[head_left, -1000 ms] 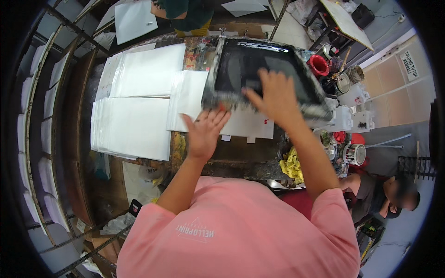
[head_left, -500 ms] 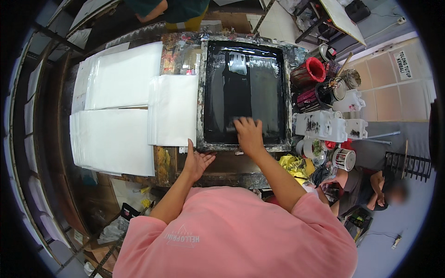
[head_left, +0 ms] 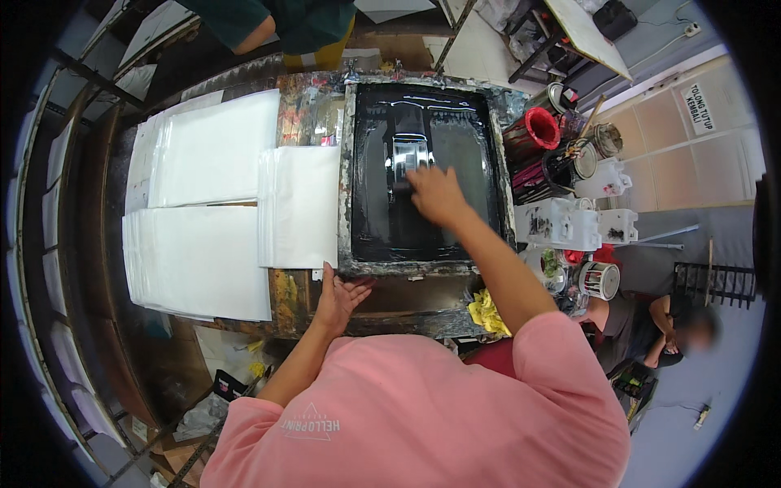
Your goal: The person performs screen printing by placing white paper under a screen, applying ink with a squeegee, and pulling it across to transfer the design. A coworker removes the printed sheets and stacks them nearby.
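Observation:
A screen-printing frame [head_left: 346,203] lies on the worktable, its mesh coated with glossy black ink [head_left: 460,163]. Over the middle of the mesh, my right hand [head_left: 439,197] has its fingers bent round a small dark squeegee [head_left: 403,180], which is mostly hidden against the ink. Just beyond the fingers, a wet patch shines brightly. My left hand [head_left: 338,301] is open with the palm turned up, its fingertips at the frame's near left corner. Directly left of the frame is a stack of white sheets [head_left: 305,207], apart from my left fingers.
Two more white stacks, a far one [head_left: 215,150] and a near one [head_left: 199,260], cover the left side. Ink cans, a red-rimmed tub [head_left: 541,128] and white jugs [head_left: 561,224] crowd the right. A yellow cloth [head_left: 486,313] hangs near the front edge. Other people are at the far side and right.
My right hand has moved away from me across the mesh, from its near part to the middle. The left hand stays open at the near corner. The whole view has shifted slightly.

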Motion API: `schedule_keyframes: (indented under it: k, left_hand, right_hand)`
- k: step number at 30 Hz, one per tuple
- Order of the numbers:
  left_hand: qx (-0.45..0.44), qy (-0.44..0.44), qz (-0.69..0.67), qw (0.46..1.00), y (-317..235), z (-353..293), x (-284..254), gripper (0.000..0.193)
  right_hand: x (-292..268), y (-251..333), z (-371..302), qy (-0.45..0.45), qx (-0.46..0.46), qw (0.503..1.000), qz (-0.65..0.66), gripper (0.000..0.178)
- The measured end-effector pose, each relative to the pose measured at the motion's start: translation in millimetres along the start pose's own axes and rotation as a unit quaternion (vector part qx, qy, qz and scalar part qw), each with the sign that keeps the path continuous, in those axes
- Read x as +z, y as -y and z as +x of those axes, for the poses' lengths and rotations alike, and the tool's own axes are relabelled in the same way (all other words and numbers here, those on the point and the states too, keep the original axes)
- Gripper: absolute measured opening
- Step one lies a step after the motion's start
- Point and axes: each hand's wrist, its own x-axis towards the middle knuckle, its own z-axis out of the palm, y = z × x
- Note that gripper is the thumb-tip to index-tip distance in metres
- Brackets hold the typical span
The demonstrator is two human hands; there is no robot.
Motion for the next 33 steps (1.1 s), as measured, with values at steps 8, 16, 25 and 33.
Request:
schedule_keyframes:
  k: [8, 16, 25, 33]
  left_hand:
    - [0.132, 0.067, -0.002, 0.989, -43, -41, 37, 0.097]
    - [0.358, -0.042, 0.551, 0.753, -90, -3, 40, 0.084]
    - [0.204, -0.295, 0.812, 0.46, 13, 22, -75, 0.108]
    - [0.244, -0.293, 0.789, 0.482, 1, 16, -53, 0.113]
  right_hand:
    - [-110, 81, -110, -0.104, 0.028, 0.993, 0.038, 0.054]
    - [-209, 55, -24, -0.352, 0.016, 0.935, -0.034, 0.062]
    - [-250, 44, 1, -0.33, 0.035, 0.943, -0.02, 0.066]
    - [-235, 46, -3, -0.349, 0.028, 0.937, -0.025, 0.069]
